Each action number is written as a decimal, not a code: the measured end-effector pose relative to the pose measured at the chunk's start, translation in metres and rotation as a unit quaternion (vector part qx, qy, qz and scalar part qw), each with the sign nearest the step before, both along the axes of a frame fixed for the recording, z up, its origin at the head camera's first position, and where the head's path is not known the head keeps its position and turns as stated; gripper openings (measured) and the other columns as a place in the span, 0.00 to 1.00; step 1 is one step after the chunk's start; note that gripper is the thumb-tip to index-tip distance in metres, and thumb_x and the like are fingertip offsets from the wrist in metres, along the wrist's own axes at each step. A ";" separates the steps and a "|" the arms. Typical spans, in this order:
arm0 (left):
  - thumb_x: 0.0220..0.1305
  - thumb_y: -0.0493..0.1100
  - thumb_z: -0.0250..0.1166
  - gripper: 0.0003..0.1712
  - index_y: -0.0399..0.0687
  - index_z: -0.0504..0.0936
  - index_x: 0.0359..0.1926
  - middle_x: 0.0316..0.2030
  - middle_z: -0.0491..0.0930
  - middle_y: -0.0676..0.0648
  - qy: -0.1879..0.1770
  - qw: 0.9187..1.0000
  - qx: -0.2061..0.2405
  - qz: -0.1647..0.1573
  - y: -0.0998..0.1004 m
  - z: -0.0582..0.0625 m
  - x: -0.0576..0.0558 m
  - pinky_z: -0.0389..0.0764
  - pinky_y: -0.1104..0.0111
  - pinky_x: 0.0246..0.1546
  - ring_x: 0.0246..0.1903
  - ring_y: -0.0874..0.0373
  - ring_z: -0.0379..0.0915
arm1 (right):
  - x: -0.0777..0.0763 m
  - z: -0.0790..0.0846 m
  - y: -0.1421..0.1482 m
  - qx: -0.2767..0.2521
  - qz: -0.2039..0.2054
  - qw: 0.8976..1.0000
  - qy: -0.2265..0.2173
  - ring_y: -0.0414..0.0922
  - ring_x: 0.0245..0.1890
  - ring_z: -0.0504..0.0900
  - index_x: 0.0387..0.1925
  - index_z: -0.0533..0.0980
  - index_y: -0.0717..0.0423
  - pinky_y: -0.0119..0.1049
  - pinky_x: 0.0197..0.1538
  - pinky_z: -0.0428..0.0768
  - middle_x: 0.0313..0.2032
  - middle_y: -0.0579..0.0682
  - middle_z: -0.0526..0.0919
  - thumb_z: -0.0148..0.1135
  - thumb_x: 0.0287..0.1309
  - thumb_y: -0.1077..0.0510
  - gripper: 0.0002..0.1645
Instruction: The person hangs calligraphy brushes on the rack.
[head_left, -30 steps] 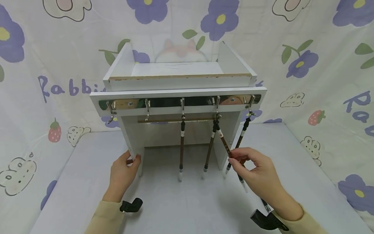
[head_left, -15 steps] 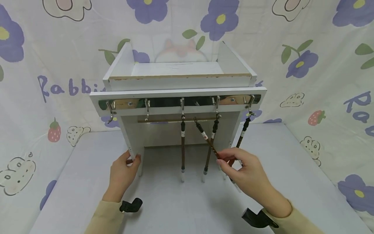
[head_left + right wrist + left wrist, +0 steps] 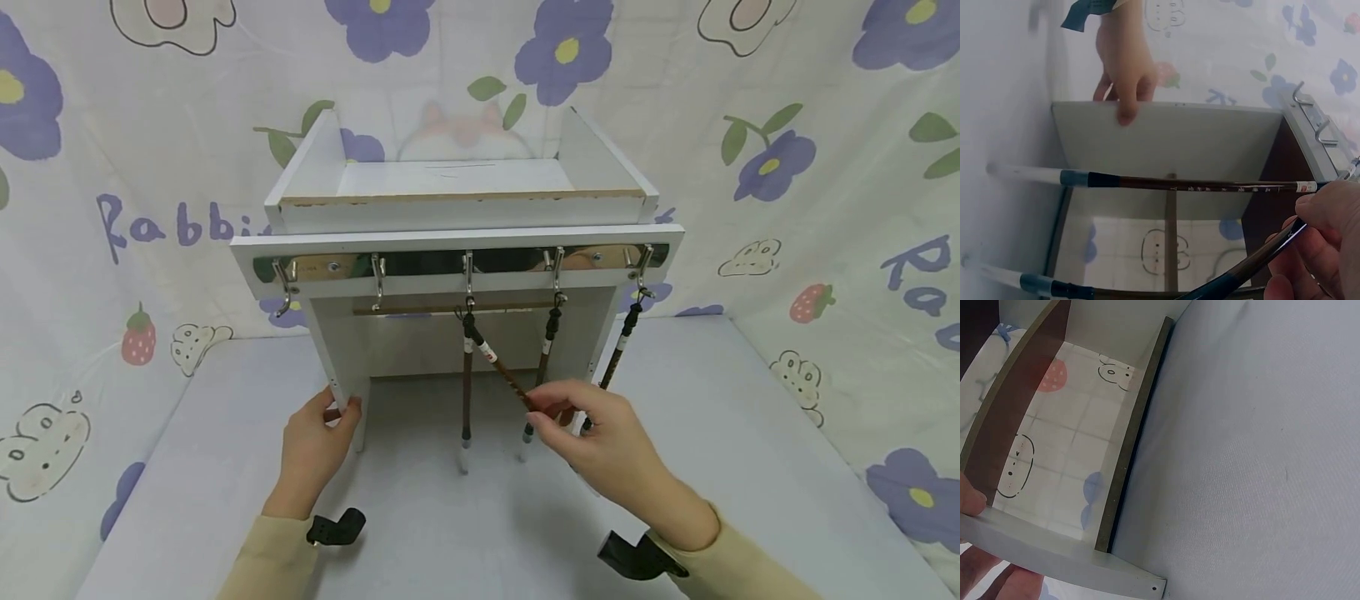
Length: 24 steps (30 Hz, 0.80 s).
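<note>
My right hand (image 3: pixel 607 433) pinches a brown calligraphy brush (image 3: pixel 504 377) by its shaft. The brush slants up to the left, and its cord loop end overlaps the top of a brush (image 3: pixel 467 392) hanging from the middle hook (image 3: pixel 469 275). Two more calligraphy brushes hang farther right: one brush (image 3: pixel 550 333) partly behind my fingers, another brush (image 3: pixel 624 340) on the end hook. With my left hand (image 3: pixel 318 450) I grip the left side panel (image 3: pixel 1060 550) of the white rack, thumb on one face and fingers on the other. My right hand hides the held brush's lower end in the head view.
The white rack's front board (image 3: pixel 465 237) carries a metal strip with hooks; the leftmost hook (image 3: pixel 282 287) and the second hook (image 3: pixel 378 282) bear nothing. An open tray-like shelf (image 3: pixel 457 175) tops the rack. Behind the white table (image 3: pixel 420 542) hangs a flower-print cloth (image 3: pixel 675 125).
My right hand has moved left with the brush, whose top went from beside the fourth hook's brush to the middle hook's brush. My left hand has stayed on the panel.
</note>
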State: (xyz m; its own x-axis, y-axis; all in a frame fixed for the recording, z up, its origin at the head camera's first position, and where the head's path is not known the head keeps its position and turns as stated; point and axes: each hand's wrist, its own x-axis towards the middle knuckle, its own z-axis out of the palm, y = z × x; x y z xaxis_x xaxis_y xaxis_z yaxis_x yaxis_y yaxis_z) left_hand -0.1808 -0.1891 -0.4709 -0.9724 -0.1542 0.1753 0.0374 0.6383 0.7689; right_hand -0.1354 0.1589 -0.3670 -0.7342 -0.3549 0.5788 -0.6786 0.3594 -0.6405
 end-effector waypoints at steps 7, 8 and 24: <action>0.69 0.55 0.56 0.27 0.47 0.73 0.64 0.55 0.78 0.38 0.007 1.000 -0.005 0.001 -0.001 -0.002 -0.001 0.83 0.58 0.31 0.47 0.43 0.78 | -0.002 -0.001 -0.010 -0.002 0.010 1.000 -0.008 0.39 0.32 0.80 0.43 0.81 0.51 0.34 0.35 0.79 0.34 0.45 0.84 0.68 0.54 0.68 0.15; 0.69 0.54 0.55 0.27 0.47 0.73 0.64 0.55 0.78 0.38 0.008 1.000 -0.005 0.001 -0.001 -0.003 -0.001 0.83 0.58 0.31 0.47 0.42 0.78 | -0.002 0.000 -0.011 0.000 0.010 1.000 -0.012 0.39 0.33 0.79 0.43 0.81 0.51 0.35 0.35 0.79 0.34 0.44 0.84 0.68 0.54 0.68 0.15; 0.69 0.57 0.55 0.27 0.50 0.75 0.63 0.54 0.79 0.40 0.005 1.000 -0.004 0.002 -0.001 -0.004 -0.002 0.83 0.56 0.34 0.48 0.44 0.78 | -0.003 0.007 -0.036 0.017 0.032 0.998 -0.047 0.38 0.34 0.78 0.42 0.81 0.44 0.34 0.35 0.79 0.36 0.36 0.82 0.66 0.60 0.61 0.10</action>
